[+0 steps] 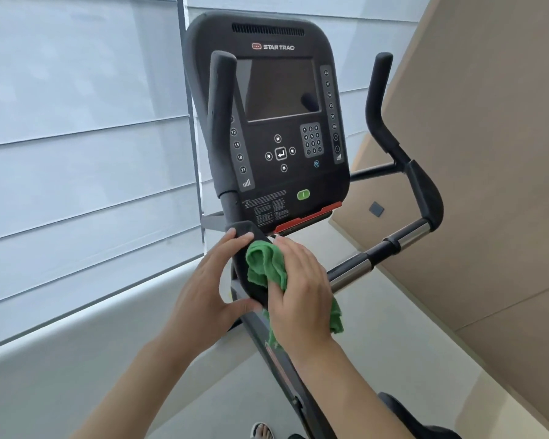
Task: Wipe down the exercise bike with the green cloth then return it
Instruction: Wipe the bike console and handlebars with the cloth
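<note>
Your right hand [298, 289] presses the bunched green cloth [265, 264] on the exercise bike [276, 122] handlebar pad; left hand [208, 289] grips pad's edge.

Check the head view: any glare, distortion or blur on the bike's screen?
Head view: the screen is dark with a soft reflection, no harsh glare; wide-angle bends the blinds and tilts the scene; green cloth and both hands look sharp; daylight is even, shadows faint.

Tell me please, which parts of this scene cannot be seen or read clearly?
- Head view: small warning text on the console, too small to read.
- Bike seat and pedals, cut off by the bottom edge.
- Right hand palm and fingertips, hidden by its own back and the green cloth.
- Padded handlebar section, partly covered by cloth and left hand.
</note>
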### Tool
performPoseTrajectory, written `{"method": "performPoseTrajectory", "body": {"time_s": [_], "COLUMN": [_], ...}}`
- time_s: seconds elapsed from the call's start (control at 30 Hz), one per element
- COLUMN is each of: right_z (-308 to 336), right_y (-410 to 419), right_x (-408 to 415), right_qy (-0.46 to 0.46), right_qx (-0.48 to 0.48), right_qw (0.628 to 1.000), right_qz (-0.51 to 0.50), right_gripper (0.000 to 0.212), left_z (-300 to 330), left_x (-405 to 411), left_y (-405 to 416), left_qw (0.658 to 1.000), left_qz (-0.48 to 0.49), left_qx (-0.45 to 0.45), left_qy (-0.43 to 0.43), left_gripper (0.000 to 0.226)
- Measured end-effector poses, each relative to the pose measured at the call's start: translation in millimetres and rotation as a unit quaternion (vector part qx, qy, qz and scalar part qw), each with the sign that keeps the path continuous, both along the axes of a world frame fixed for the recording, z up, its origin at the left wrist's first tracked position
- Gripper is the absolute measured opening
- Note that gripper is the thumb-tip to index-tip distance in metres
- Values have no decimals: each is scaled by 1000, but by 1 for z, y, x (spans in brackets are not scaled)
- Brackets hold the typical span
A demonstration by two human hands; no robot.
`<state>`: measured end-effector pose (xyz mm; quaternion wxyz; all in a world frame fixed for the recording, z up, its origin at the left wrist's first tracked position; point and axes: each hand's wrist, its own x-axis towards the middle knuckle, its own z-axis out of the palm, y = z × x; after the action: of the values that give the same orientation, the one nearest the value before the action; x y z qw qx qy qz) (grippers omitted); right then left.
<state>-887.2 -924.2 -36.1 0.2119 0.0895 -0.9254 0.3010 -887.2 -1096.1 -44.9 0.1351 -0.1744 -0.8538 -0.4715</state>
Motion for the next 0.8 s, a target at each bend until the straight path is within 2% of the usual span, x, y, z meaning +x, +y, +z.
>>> {"method": "performPoseTrajectory", "body": {"time_s": [0.1, 0.23, 0.37, 0.57, 0.63, 0.67, 0.73, 0.8], "right_z": [16, 32, 39, 74, 79, 78, 75, 68], "right_y": [-7, -19, -27, -50, -57, -61, -76, -88], "right_x": [-12, -28, -32, -36, -50, -58, -67, -70], "right_qy": [-16, -25, 6, 120, 144, 124, -3, -116], "right_qx": [-14, -32, -73, -152, -123, -93, -1, 144], "right_qw": [1000, 999, 997, 981, 982, 988, 1000, 982], "right_qz": [-10, -23, -6, 18, 2, -6, -6, -29], "right_gripper": [36, 21, 19, 29, 36, 40, 57, 86], "left_z": [-8, -14, -8, 0, 4, 4, 4, 3], "left_x": [5, 19, 37, 54, 55, 55, 53, 50], "left_y": [2, 6, 1, -29, -36, -40, -45, -48], "left_qw": [999, 997, 996, 996, 995, 995, 995, 994], "left_qz": [8, 27, 28, 15, 24, 28, 32, 35], "left_qx": [49, 75, 75, 83, 90, 91, 96, 98], "left_qy": [-8, -26, -49, -42, -37, -35, -26, -19], "left_gripper": [106, 101, 90, 61, 54, 49, 42, 38]}}
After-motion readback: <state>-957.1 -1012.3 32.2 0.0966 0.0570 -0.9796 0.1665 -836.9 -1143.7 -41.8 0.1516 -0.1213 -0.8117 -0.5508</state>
